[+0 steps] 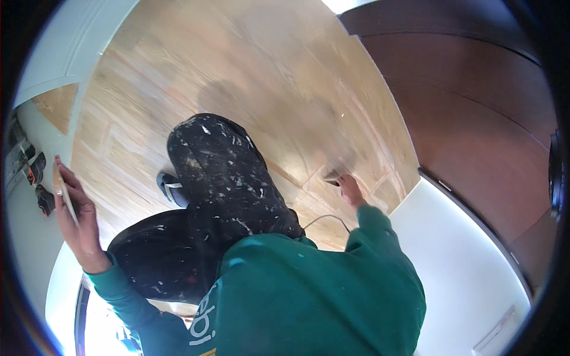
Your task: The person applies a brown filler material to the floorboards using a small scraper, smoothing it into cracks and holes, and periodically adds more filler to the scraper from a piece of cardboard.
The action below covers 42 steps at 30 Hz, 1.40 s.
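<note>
While left hand (85, 224) grips thin flat piece (66, 196), right hand (350, 188), grip closed on dark blade (332, 178), meets wooden floor (267, 65); low angle, even pressure look best.

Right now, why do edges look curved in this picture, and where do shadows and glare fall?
In the head view, the wide fisheye lens bends the edges of the brown panel, and the corners go black; same view, soft shadows lie on the wooden floor, one beside the right hand; same view, bright glare washes out the lower left.
</note>
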Motion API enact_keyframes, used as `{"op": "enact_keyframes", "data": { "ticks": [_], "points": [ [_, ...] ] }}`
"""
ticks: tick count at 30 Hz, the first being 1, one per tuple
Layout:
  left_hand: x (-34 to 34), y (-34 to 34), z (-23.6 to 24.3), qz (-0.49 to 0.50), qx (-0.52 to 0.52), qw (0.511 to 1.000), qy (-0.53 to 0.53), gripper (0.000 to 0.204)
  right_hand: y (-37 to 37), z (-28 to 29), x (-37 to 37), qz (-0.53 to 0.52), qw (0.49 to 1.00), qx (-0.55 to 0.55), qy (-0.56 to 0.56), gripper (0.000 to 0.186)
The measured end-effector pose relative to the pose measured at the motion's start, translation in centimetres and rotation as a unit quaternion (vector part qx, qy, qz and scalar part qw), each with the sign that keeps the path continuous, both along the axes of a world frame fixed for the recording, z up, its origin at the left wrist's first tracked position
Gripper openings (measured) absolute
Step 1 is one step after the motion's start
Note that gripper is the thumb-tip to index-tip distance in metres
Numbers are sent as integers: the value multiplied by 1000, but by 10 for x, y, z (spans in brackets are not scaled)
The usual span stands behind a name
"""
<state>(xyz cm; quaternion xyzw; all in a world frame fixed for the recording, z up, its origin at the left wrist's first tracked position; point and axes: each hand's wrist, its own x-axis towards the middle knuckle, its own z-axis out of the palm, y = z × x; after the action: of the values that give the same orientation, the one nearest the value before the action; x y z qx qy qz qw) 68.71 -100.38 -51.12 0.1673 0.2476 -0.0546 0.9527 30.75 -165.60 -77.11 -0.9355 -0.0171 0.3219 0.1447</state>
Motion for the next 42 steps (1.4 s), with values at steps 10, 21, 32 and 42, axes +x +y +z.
{"op": "enact_keyframes", "data": {
  "ticks": [10,21,32,42],
  "points": [
    [7,-82,37,-145,255,951,98,40,202,175,295,-160,827,371,-390,55],
    [2,-134,67,-209,172,961,62,54,316,268,404,236,673,482,-509,39],
    [9,-54,33,62,802,539,-249,50,302,319,407,-447,452,769,65,34],
    [66,-82,80,15,700,185,-690,48,321,354,403,-416,373,760,331,34]
  ]
}}
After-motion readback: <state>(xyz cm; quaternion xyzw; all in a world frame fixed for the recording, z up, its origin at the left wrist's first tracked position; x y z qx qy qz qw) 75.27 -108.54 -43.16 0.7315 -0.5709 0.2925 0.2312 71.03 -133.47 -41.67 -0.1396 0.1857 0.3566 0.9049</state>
